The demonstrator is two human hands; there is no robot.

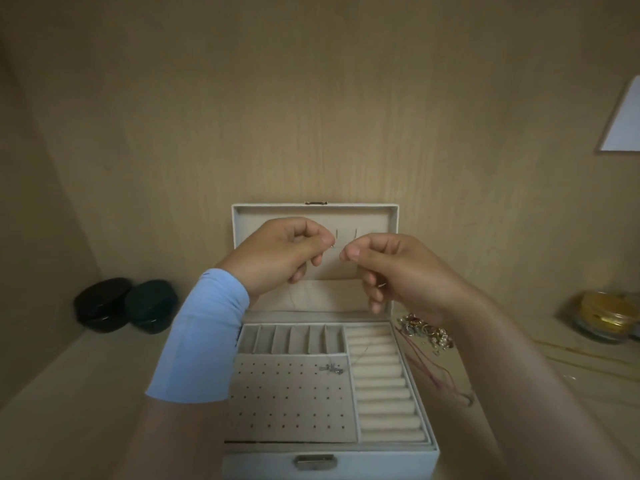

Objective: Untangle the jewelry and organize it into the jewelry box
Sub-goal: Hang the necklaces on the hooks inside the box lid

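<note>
Both arms are raised before the open lid of the jewelry box [381,462]. The left hand [287,251] and right hand [398,268], fingers curled, each pinch a thin necklace [331,368] between thumb and forefinger. Its pendant lies on the box's perforated panel. A tangled jewelry pile [426,332] lies on the desk [104,393] just right of the box.

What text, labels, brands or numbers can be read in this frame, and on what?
None readable.
White sheet at right: blank as seen.
Jewelry box front clasp: no marking visible.
Two dark round cases at left and glass jar at right: too dim and blurred to tell.
</note>
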